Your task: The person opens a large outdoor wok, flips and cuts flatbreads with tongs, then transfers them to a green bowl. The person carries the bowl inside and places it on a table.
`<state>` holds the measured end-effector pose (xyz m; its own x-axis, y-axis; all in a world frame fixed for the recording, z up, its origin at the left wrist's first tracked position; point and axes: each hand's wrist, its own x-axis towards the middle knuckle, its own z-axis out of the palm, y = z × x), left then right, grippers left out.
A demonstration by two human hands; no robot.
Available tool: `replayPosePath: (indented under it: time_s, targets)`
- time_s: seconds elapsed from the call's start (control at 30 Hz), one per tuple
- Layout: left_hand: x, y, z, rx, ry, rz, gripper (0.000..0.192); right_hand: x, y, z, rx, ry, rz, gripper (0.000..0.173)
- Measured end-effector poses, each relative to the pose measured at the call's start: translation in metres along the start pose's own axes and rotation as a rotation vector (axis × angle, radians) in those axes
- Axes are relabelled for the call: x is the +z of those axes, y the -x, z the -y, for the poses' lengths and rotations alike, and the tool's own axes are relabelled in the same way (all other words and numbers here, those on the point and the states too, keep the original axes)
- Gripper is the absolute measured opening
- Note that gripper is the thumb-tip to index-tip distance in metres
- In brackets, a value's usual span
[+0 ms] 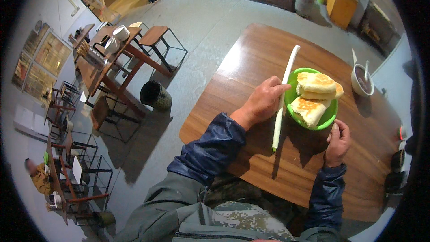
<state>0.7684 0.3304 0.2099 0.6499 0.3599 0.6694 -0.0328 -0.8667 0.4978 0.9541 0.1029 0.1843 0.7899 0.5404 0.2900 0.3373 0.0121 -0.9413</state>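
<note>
A long pale stalk (278, 124), which looks like a trimmed scallion or leek, slants across the near table. My left hand (263, 100) grips it about midway, with the thumb reaching to the left rim of a bright green bowl (323, 125). Inside the bowl are browned, thick flatbread pieces (316, 83). One lower piece (307, 110) has a torn-looking edge. At the bowl's lower right rim, my right hand (339, 144) pinches the edge between thumb and fingers. The bowl's far side and bottom are partly hidden by the bread.
A white bowl (358, 89) of dark porridge or soup with a spoon stands on the wooden table (231, 97) by the wall. Leftward are a waste basket (157, 94), stools (154, 36) and another table with stacked bowls (121, 33). A person (42, 178) sits far left; another stands farther back.
</note>
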Motion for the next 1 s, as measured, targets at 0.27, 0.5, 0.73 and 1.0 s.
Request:
replayPosePath:
  time_s: [0.27, 0.5, 0.73, 1.0]
  targets:
    - [0.000, -0.004, -0.002, -0.198, 0.167, -0.008, 0.032, -0.001, -0.002, 0.000, 0.023, -0.005, 0.028, 0.016]
    - [0.002, -0.018, -0.019, -0.336, 0.145, -0.076, 0.035, -0.002, -0.003, -0.002, 0.019, -0.012, 0.044, 0.015]
    - [0.010, -0.022, -0.011, -0.333, 0.078, -0.105, 0.035, -0.003, -0.005, -0.010, 0.029, -0.043, -0.003, 0.016]
    - [0.006, -0.010, -0.014, -0.512, 0.290, -0.055, 0.042, -0.006, -0.009, -0.019, 0.069, -0.106, -0.037, 0.017]
